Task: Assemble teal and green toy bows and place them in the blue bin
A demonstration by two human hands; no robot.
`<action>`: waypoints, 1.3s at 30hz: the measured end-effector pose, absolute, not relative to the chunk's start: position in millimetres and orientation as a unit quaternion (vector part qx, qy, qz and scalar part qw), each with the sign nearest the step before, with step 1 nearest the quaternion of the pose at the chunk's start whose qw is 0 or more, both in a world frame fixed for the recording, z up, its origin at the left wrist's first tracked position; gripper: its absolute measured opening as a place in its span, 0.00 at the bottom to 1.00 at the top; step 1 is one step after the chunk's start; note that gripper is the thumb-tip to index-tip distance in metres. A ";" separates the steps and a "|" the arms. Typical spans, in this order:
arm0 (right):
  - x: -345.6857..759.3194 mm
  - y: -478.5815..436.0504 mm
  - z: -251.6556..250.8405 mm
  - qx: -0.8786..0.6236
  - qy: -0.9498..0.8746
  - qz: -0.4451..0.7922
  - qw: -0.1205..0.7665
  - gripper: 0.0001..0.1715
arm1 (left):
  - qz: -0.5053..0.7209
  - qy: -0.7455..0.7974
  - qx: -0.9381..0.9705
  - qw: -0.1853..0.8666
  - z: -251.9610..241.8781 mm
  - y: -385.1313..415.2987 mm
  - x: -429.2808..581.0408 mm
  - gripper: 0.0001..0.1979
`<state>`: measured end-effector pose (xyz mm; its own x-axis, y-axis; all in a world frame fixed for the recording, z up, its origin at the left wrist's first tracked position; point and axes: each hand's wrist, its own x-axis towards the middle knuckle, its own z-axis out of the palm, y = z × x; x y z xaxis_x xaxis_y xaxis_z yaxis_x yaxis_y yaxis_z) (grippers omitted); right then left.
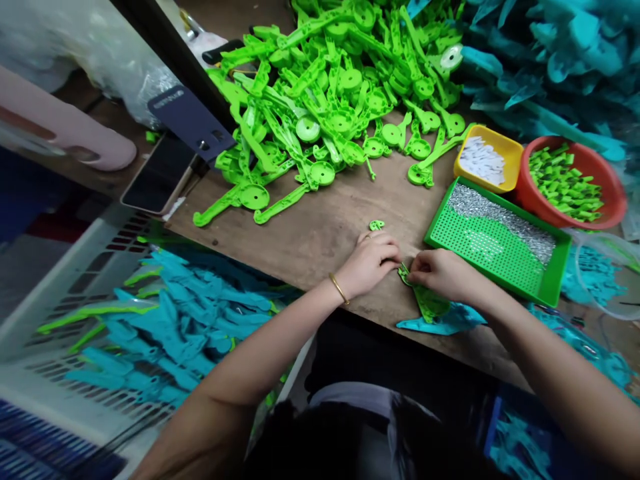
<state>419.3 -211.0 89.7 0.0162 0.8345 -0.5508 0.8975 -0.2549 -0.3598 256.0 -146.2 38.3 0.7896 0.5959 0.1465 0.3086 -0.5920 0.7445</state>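
Both hands are close together over the wooden table's front edge. My left hand point(373, 262) has its fingers bent and closed at the left side of a small green part point(404, 272); what its fingertips hold is too small to name. My right hand point(440, 272) pinches at the same small green part from the right, its fingertips closed. Below my right hand lies a larger green plastic piece point(431, 304), resting beside a teal piece point(445, 321) at the edge. Another small green part point(376, 225) sits just beyond my left hand.
A heap of green arms point(340, 100) covers the table's far side. At the right stand a green tray point(433, 230) of metal pins, a yellow box point(513, 163) and a red bowl point(613, 193). A crate point(30, 320) of teal pieces is at the lower left.
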 end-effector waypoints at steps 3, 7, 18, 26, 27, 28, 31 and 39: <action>419.1 -196.6 91.9 0.683 0.626 -0.365 0.098 0.06 | 0.184 0.259 0.876 0.362 39.0 -146.7 255.8 0.04; 415.4 -182.2 90.9 0.662 0.649 -0.337 0.164 0.06 | 0.175 0.248 0.885 0.354 38.6 -147.7 255.2 0.05; 427.7 -210.9 93.2 0.662 0.617 -0.425 0.016 0.11 | 0.202 0.246 0.877 0.359 37.3 -147.8 255.3 0.03; 429.4 -217.3 91.2 0.682 0.615 -0.394 -0.009 0.05 | 0.190 0.254 0.877 0.361 38.4 -147.9 255.7 0.03; 430.0 -218.6 92.0 0.686 0.614 -0.389 -0.022 0.06 | 0.190 0.254 0.878 0.359 38.1 -147.7 255.5 0.03; 429.9 -220.2 92.6 0.690 0.612 -0.385 -0.038 0.06 | 0.189 0.254 0.878 0.358 38.0 -147.6 255.3 0.03; 426.6 -226.8 92.4 0.696 0.598 -0.383 -0.100 0.06 | 0.181 0.256 0.880 0.356 38.9 -147.3 254.7 0.03; 412.5 -244.9 73.1 0.712 0.506 -0.409 -0.266 0.13 | 0.181 0.264 0.878 0.355 41.2 -149.2 254.8 0.05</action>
